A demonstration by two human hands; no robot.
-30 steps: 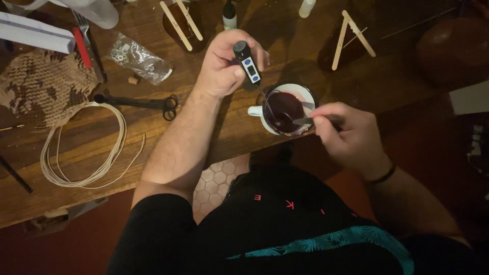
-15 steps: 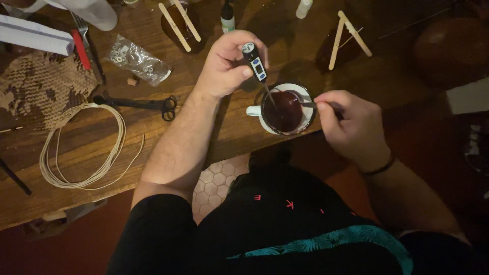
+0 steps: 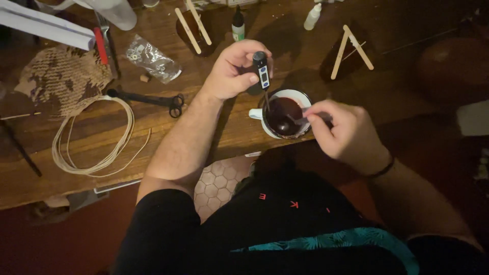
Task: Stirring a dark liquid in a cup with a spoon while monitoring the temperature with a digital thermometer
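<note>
From the head camera we look down at a wooden table (image 3: 153, 137). Our left hand (image 3: 232, 71) has its fingers closed around a black probe thermometer (image 3: 261, 71), its thin stem dipping into a white mug (image 3: 285, 114) of dark red liquid near the table's edge. Our right hand (image 3: 346, 130) pinches a stirring utensil (image 3: 300, 119) in that mug. Black scissors (image 3: 147, 99) lie well to the left.

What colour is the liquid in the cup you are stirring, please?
Dark red, nearly maroon, in the white cup, seen in the head view.
</note>
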